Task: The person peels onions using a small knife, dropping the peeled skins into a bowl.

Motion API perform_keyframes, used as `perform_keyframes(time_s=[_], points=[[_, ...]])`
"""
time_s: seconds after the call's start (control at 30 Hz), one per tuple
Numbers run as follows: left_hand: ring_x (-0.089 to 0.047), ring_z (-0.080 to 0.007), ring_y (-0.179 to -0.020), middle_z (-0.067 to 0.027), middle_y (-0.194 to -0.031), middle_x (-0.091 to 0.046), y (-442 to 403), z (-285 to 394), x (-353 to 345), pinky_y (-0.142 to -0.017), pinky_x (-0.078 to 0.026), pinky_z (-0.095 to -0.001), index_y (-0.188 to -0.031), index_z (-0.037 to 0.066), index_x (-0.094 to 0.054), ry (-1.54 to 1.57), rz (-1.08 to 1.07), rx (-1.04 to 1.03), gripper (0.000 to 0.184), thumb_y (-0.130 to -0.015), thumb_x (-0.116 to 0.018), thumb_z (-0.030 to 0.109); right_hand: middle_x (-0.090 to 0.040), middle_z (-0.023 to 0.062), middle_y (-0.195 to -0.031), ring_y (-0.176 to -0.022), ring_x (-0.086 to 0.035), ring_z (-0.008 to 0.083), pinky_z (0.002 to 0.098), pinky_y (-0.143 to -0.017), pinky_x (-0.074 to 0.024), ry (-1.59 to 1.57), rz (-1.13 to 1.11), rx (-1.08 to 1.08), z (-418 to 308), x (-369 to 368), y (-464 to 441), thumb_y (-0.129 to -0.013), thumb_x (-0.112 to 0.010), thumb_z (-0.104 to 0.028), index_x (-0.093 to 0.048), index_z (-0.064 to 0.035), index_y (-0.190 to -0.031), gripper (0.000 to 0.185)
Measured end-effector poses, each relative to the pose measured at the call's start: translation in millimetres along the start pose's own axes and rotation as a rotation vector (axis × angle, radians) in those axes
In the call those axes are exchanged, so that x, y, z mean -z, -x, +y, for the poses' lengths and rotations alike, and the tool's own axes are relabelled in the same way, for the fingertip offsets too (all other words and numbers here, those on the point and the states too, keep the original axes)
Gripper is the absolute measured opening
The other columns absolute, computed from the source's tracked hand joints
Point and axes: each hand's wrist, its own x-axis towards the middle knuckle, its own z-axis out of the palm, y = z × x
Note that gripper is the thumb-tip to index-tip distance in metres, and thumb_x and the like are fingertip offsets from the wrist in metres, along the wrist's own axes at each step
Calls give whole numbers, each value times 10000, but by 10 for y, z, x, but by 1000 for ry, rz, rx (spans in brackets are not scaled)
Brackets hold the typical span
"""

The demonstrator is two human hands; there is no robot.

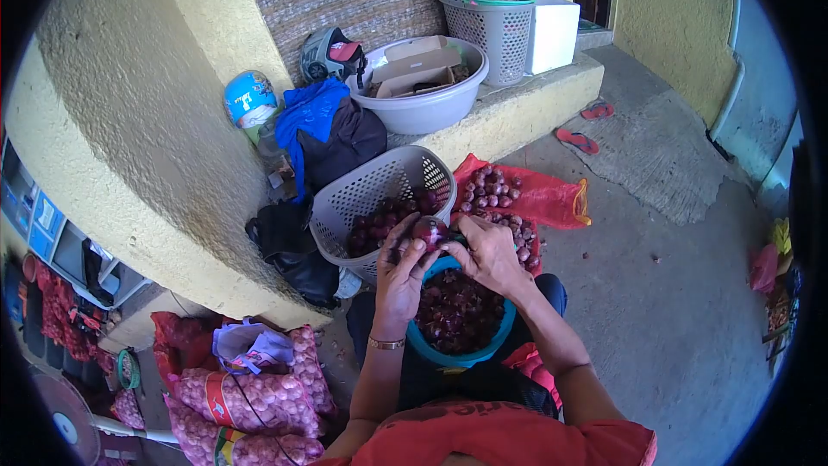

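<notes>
My left hand [402, 267] is closed around a red onion [429, 230], dark purple with a paler patch. My right hand [493, 257] is bent against the onion's right side, thumb and fingers pinched together; a small dark thing shows there, too unclear to name. Right below both hands, a teal basin [417, 347] between my knees is filled with dark red onion skins [461, 311]. Just beyond my left hand stands a grey perforated basket [332, 198] with red onions [392, 216] in it. Behind my right hand, more onions [492, 190] lie on a red mesh sack [556, 203].
Sacks of garlic [259, 401] lie at lower left, a purple bag [252, 345] on top. A black bag [297, 250] leans by the basket. On the ledge stand a white tub [423, 116] and tall basket [496, 34]. Red slippers [578, 141] lie on the concrete floor [655, 336].
</notes>
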Motion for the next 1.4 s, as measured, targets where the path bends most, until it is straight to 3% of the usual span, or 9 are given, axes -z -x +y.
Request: perform_keyframes(time_s=[0.2,0.27,0.6,0.67,1.0,1.1,1.17,1.4], points=[[-570,-181,-1108,-92,-1215,-558,1,-12,-1,-950,-517,-341,-1345,34,-458,26,12,16,436,-927,-579,71,-588,180,-764,-722,-597,395,448,-596,-469,20,-30,-3,-18,55,3,-850,-656,-329,-534,-7,-875,345],[-571,-215,-1137,-133,-1253,-543,-1,-14,5,-945,-529,-339,-1357,13,-420,30,-10,13,433,-947,-545,77,-588,182,-765,-721,-597,397,449,-598,-470,20,-36,-26,-43,88,-2,-850,-657,-332,-532,-6,-879,350],[-572,-223,-1135,-138,-1248,-544,12,-4,-4,-967,-515,-351,-1364,15,-408,20,-6,11,437,-948,-535,60,-594,194,-783,-752,-603,402,454,-619,-475,-17,-39,-18,3,32,4,-871,-633,-342,-529,1,-914,360],[-571,-173,-1109,-86,-1218,-561,12,3,-16,-962,-504,-340,-1355,41,-447,10,-1,18,443,-931,-572,71,-597,193,-786,-758,-605,401,453,-622,-478,-14,-44,-18,3,33,0,-873,-630,-338,-532,0,-919,355],[-567,-170,-1117,-91,-1231,-560,3,-20,11,-967,-498,-346,-1359,37,-448,20,-13,25,437,-939,-563,81,-599,180,-741,-710,-608,391,446,-590,-474,16,-63,7,31,57,13,-871,-635,-334,-555,-14,-917,333],[-571,-173,-1111,-95,-1230,-560,5,-27,-2,-967,-500,-344,-1361,36,-448,35,-19,30,439,-939,-563,81,-596,182,-739,-709,-606,393,449,-588,-469,-20,-57,-21,-1,89,0,-876,-628,-343,-551,-14,-901,339],[-570,-221,-1136,-144,-1266,-537,0,-32,6,-971,-514,-361,-1369,11,-410,38,-25,9,439,-951,-536,65,-595,184,-738,-707,-605,395,451,-587,-467,-52,-41,-44,-5,86,-2,-879,-622,-351,-547,-13,-889,346],[-563,-230,-1146,-149,-1264,-541,1,-26,21,-971,-512,-364,-1366,16,-411,12,-33,19,451,-938,-548,47,-591,190,-731,-691,-599,400,455,-581,-464,-60,-22,-38,60,27,20,-892,-610,-322,-542,-11,-860,320]])
